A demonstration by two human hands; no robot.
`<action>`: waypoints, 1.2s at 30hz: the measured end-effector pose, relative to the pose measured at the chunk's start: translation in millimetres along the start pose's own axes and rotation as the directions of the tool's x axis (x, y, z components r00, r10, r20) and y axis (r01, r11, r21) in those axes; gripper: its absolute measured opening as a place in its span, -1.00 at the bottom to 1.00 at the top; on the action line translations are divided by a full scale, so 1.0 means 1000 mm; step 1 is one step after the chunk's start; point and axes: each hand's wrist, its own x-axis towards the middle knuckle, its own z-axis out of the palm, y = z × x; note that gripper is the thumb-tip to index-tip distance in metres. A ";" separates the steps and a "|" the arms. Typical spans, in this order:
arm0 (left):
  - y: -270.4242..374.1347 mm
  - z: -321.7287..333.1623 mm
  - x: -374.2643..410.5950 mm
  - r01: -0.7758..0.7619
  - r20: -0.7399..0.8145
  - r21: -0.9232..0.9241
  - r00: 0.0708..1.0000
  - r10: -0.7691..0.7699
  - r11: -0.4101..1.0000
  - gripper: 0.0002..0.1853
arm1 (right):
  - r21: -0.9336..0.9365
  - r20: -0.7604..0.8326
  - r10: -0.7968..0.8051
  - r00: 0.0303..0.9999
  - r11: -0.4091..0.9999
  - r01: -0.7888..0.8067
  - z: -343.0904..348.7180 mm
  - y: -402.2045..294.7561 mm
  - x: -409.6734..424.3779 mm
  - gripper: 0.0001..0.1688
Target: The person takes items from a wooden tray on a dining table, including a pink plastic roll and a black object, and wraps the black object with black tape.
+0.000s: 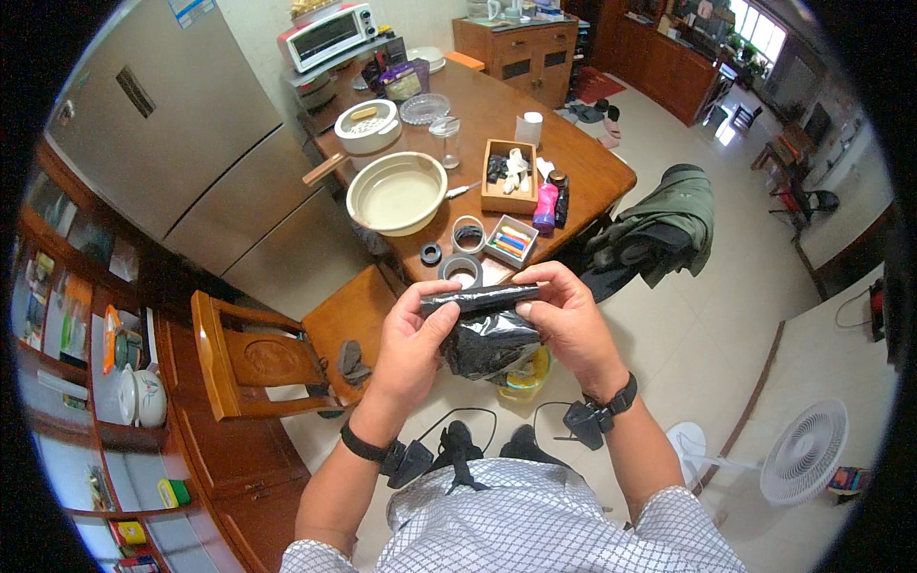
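Note:
A roll of black plastic bags is held level between my two hands, over the near end of the wooden table. My left hand pinches its left end between thumb and fingers, and my right hand grips the right end. Loose black plastic hangs below the roll and partly hides a yellow container near the floor. Just beyond the roll are a grey tape roll, a small black tape roll, a pale ring with dark material inside and a box of coloured sticks.
On the wooden table stand a cream basin, a lidded pot, a glass and a wooden box. A wooden chair is at the left, a cloth-draped seat at the right, a white fan lower right.

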 end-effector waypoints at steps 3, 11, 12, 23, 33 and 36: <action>-0.005 0.001 -0.003 -0.041 -0.036 0.047 0.998 0.043 0.998 -0.69 | 0.036 0.009 0.011 1.000 0.999 -0.011 0.001 0.000 0.000 -0.62; -0.004 0.010 -0.008 -0.135 -0.083 0.202 0.984 0.154 0.970 -0.71 | 0.119 -0.011 0.049 0.999 0.992 -0.047 0.008 0.002 -0.001 -0.56; -0.004 0.009 -0.009 -0.154 -0.069 0.238 0.982 0.175 0.959 -0.71 | 0.121 -0.006 0.057 0.998 0.991 -0.055 0.006 0.003 -0.001 -0.57; -0.005 0.007 -0.008 -0.210 -0.044 0.369 0.969 0.243 0.905 -0.73 | -0.008 -0.019 0.009 1.000 1.000 -0.009 0.010 0.002 0.003 -0.73; 0.002 -0.009 0.003 -0.338 0.108 0.551 0.935 0.337 0.763 -0.79 | -0.121 -0.024 0.063 0.998 0.990 -0.066 0.005 0.012 0.014 -0.75; 0.003 -0.007 0.006 -0.284 0.065 0.527 0.953 0.296 0.801 -0.78 | -0.141 -0.009 0.040 0.999 0.989 -0.041 0.003 0.010 0.017 -0.76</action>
